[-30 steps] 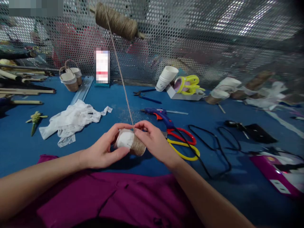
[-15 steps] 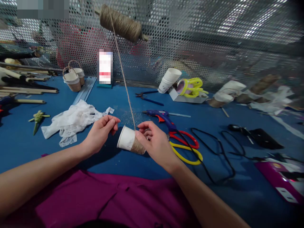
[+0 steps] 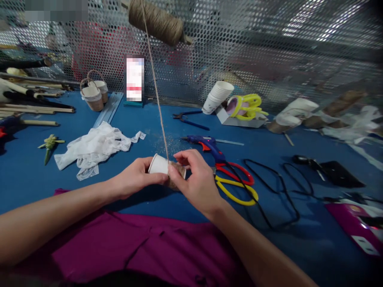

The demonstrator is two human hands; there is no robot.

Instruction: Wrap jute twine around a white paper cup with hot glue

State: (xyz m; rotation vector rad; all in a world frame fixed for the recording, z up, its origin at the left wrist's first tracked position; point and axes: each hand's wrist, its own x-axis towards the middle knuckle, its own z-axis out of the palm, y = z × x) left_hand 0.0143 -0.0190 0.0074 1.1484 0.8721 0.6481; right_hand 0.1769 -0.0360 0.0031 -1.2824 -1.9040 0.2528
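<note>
The paper cup (image 3: pixel 158 164) is held sideways over the tabletop (image 3: pixel 155 123). The left hand (image 3: pixel 131 178) clasps the rim end, apparently to steady it; the right hand (image 3: pixel 197 181) pinches the wrapped end where the twine (image 3: pixel 158 99) arrives. The spool (image 3: pixel 157 24) sits overhead, presumably for free feeding. Print on the stacked cups (image 3: pixel 218 97) is illegible; the phone (image 3: pixel 134 79) screen is blurred.

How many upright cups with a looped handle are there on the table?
2. Both stand at the back left: the front cup, and the rear cup just behind it, to its right. The held cup shows no handle; others may be hidden.
</note>
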